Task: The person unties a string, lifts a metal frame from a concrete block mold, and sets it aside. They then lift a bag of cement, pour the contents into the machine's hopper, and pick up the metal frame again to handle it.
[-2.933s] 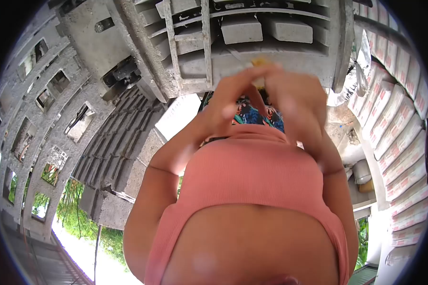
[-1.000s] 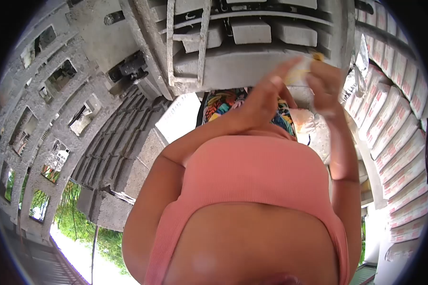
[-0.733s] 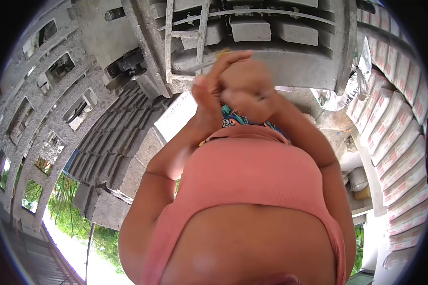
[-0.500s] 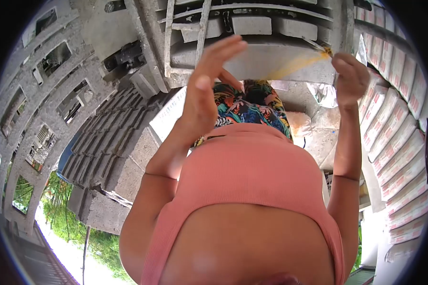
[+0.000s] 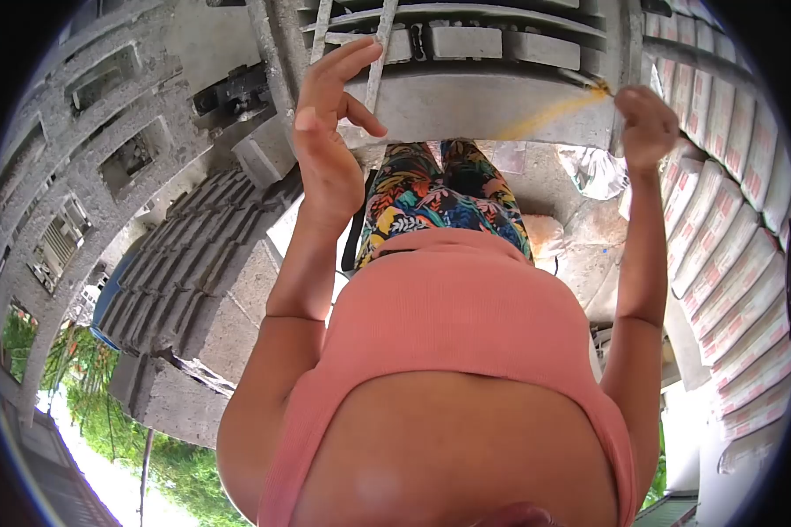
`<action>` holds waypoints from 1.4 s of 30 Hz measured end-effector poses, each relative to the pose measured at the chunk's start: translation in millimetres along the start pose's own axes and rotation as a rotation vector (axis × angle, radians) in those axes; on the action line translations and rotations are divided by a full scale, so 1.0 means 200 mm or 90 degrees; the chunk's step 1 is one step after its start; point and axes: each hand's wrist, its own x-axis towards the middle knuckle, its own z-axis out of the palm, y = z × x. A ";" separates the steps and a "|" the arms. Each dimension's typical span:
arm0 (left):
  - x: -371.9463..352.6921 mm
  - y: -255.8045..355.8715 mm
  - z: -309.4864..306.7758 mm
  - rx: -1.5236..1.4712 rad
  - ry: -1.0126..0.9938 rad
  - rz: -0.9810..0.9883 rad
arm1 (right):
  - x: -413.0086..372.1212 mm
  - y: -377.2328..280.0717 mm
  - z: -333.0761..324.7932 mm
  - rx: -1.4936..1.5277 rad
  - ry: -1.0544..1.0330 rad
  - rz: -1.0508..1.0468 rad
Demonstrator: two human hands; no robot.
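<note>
I look down along my own body: pink top, floral trousers [image 5: 439, 189]. My right hand [image 5: 646, 123] is raised at the upper right, with its fingers pinched on one end of a thin yellow strand [image 5: 549, 112]. The strand runs down and left from that hand and fades out over the grey concrete. My left hand [image 5: 330, 132] is raised at the upper middle-left, fingers spread and curled, with nothing visible in it. I cannot tell whether the strand reaches it.
A metal frame holding grey concrete blocks [image 5: 466, 44] stands ahead of my legs. Rows of hollow concrete blocks [image 5: 88, 176] fill the left side. Stacked white sacks with red print [image 5: 738, 202] line the right. Greenery [image 5: 79, 395] shows at the lower left.
My hands were together in front of my chest. They have drawn apart: the right went right holding the yellow strand, the left went left and opened.
</note>
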 end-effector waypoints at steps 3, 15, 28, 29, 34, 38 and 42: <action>-0.01 0.02 0.03 -0.006 0.007 0.004 | 0.06 -0.21 0.56 -0.100 -0.163 0.028; -0.04 0.04 -0.08 -0.023 0.176 0.055 | 0.06 -0.23 0.20 -0.018 0.181 0.013; -0.01 0.11 0.00 -0.044 0.147 0.047 | -0.03 -0.07 0.33 0.092 0.190 0.001; -0.01 0.09 -0.01 -0.022 0.119 0.043 | -0.01 -0.13 0.39 0.024 0.187 -0.002; 0.11 -0.05 0.11 -0.053 0.072 0.147 | 0.12 -0.46 1.06 -0.148 -0.027 -0.228; 0.21 -0.07 0.13 -0.448 -0.211 0.021 | 0.15 -0.50 1.07 0.122 0.040 -0.089; 0.19 0.01 0.41 -0.372 -0.065 0.126 | -0.03 0.06 0.39 -0.147 0.166 -0.141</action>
